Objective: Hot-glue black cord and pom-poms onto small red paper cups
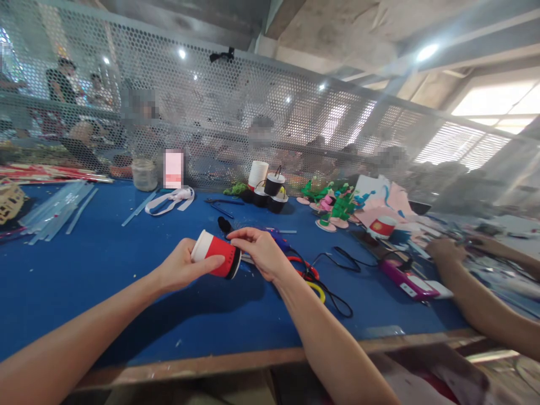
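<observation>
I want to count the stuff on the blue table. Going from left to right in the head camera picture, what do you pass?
Clear plastic strips → glass jar → white ribbon → red paper cup held in both hands → black cups → green and pink foam flowers → small red cup → another person's hand.

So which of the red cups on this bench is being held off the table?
The red cup tipped sideways between the left hand and right hand. The other red cup stands on the blue table at right.

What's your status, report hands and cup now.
Left hand grips red cup sideways. Right hand at its rim. Cords on table nearby.
</observation>
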Available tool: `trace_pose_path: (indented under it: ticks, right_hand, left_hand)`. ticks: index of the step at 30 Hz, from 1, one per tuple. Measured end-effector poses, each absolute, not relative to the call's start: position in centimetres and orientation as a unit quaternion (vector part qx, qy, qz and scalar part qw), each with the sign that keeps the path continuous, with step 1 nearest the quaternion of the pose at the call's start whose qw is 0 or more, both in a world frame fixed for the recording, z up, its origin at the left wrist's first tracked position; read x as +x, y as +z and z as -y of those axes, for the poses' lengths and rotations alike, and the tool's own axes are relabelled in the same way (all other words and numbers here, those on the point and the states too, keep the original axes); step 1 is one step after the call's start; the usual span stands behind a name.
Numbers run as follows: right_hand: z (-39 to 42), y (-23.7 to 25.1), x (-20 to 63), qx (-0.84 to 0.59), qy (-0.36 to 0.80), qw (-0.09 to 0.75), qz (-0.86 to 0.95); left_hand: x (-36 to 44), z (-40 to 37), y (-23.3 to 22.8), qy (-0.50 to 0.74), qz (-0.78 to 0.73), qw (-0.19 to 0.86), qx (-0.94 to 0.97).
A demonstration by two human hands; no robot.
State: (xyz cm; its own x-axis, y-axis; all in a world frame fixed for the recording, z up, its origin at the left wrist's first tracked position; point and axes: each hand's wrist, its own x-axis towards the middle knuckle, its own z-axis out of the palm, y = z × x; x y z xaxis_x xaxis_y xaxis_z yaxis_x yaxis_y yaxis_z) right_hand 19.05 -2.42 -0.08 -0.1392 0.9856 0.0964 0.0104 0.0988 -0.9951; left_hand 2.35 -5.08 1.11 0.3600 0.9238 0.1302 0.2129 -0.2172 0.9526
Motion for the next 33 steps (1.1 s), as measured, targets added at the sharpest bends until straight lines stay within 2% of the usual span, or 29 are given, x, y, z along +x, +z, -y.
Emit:
trace_pose_path:
  ticks: [6,8,13,17,21,26,33]
  right_hand:
    - [2.5,0.1,19.4,-0.470,0.379,0.512,0.611]
    - [3.0,0.4,19.3,-0.461,0.375,0.511,0.621]
    - [4.0,0.7,18.6,-0.417,0.392,0.444,0.689]
    - [4.2,0.3,18.2,-0.422,0.383,0.440,0.694]
    - [4.1,0.4,18.3,-0.420,0.406,0.431,0.687]
    - [3.7,0.7,18.8,-0.410,0.510,0.428,0.624]
    - [3.1,0.2,19.1,-0.387,0.617,0.454,0.513]
  left_hand:
    - [2.8,4.9,1.8,0.466,-0.414,0.505,0.597]
    - [2.8,4.5,1.7,0.484,-0.436,0.503,0.568]
    - [2.6,3.8,1.3,0.516,-0.462,0.516,0.504]
    - [2.7,3.9,1.2,0.506,-0.457,0.544,0.489]
    - [2.7,3.9,1.1,0.502,-0.456,0.535,0.504]
    - [2.7,4.0,0.9,0.481,-0.449,0.510,0.554]
    - [2.5,4.6,0.8,0.415,-0.448,0.417,0.673]
